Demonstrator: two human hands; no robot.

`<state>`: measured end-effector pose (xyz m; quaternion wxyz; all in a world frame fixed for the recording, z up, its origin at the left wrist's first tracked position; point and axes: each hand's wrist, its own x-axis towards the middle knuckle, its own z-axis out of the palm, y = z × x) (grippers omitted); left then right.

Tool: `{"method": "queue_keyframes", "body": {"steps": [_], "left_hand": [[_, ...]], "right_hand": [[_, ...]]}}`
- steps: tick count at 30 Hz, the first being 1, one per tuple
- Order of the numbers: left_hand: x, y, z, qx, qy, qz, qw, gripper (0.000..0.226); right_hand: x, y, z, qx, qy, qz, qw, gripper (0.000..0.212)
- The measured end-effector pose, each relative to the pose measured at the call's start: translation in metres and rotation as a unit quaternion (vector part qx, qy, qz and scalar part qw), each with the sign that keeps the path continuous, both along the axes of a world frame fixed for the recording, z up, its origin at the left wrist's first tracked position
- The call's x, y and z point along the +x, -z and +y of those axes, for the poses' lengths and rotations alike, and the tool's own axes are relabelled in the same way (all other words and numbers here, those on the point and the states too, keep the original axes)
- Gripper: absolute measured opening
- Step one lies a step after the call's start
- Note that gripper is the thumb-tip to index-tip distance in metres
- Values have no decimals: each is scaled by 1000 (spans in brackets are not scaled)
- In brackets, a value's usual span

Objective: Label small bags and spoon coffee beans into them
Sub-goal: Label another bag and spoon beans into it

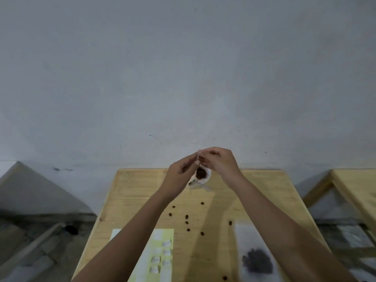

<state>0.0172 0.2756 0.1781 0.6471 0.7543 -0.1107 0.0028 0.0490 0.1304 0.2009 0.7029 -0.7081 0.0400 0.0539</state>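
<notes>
My left hand [180,173] and my right hand [220,161] meet above the far end of the wooden table [254,192]. Their fingertips pinch a small, thin clear bag [198,156], which is mostly hidden by the fingers. Just under the hands stands a white cup of coffee beans [203,175], with a pale spoon [202,185] lying at its near side. Several loose beans [186,216] are scattered on the table's middle. A yellow sheet of white labels [162,253] lies near me, partly under my left forearm.
A clear bag holding a dark heap of beans [257,260] lies flat at the near right, partly under my right forearm. A second wooden table [358,192] stands to the right across a gap. A grey wall runs behind the table's far edge.
</notes>
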Motion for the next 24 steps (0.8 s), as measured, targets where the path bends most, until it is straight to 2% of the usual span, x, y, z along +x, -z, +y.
{"method": "queue_keyframes", "body": {"steps": [4,9,13,16,19,24], "left_hand": [[2,1,12,-21,-9,4,1000,32],[8,5,19,-39,-16,-3,999,34],[11,14,22,-29,-29,8,999,34],[11,20,19,-14,-32,4,999,35],[11,21,15,-11,-39,-7,999,30],[17,20,12,-5,-80,-2,997,19]], "right_hand": [[3,-3,12,66,-16,34,997,19],[4,-2,25,81,-11,47,996,10],[5,2,32,20,13,31,999,12],[4,4,36,-81,41,-12,996,18],[3,4,38,-180,52,-61,980,10],[5,6,33,-173,37,-46,983,3]]}}
